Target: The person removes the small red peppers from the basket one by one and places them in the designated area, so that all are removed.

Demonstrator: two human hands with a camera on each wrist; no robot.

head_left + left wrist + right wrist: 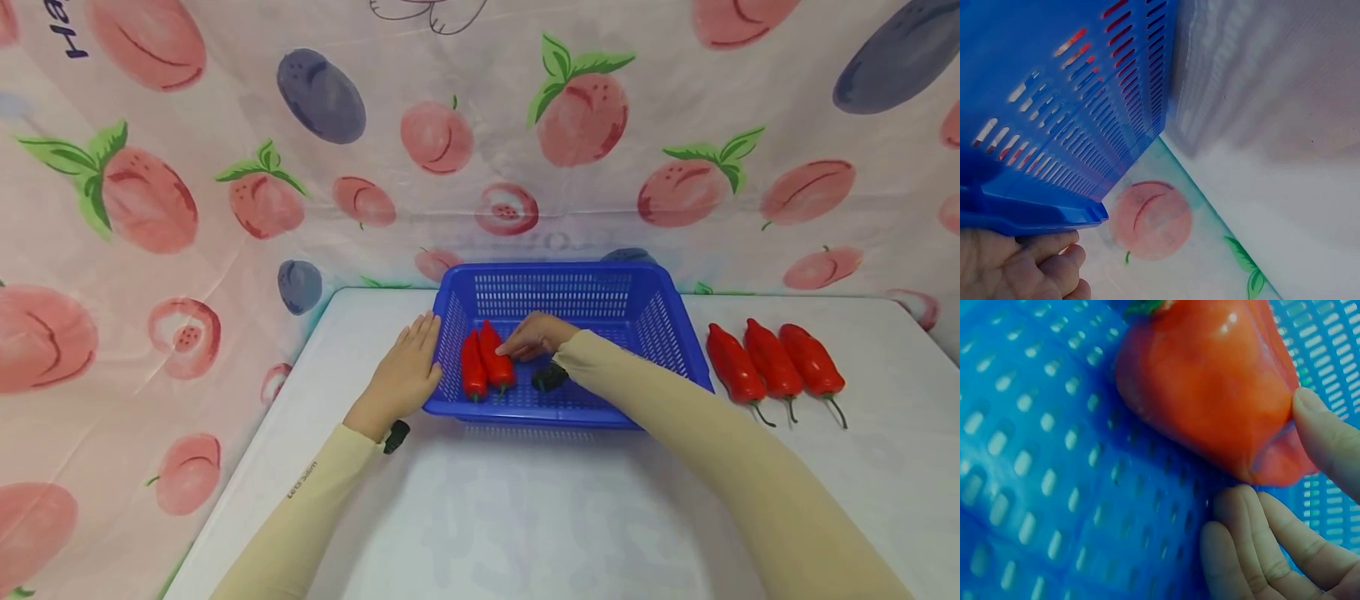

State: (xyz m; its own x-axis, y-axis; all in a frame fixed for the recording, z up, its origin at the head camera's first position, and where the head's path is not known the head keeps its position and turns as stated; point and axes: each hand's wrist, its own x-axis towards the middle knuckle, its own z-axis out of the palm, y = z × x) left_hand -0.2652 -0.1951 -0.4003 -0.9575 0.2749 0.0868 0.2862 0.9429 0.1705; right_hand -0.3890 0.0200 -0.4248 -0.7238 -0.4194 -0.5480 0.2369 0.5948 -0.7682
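Head and right wrist views show us a glossy red pepper [493, 362], plump at the stem end and narrowing to a tip, its skin smooth, with small bright highlights and a short green stem. It lies on the floor of the blue basket [555, 269], toward the left side, stem facing us. Our right hand [538, 335] pinches it, thumb on one side and fingertips along the other. Just left of it we count one more pepper [472, 367], slimmer from above and lying the same way, so the basket holds two. Our left hand [401, 371] lies against the basket's left rim, fingers straight and close together in the head view. The single basket has slotted walls and stands on the white desk [480, 517]. Right of it we count three peppers side by side on the desk: a left one [737, 364], a middle one [773, 360] and a right one [813, 361], each with a longer green stem pointing toward us. That makes five peppers. Behind everything we see one fruit-printed cloth [247, 75], and two beige sleeves [720, 442] cover our arms.
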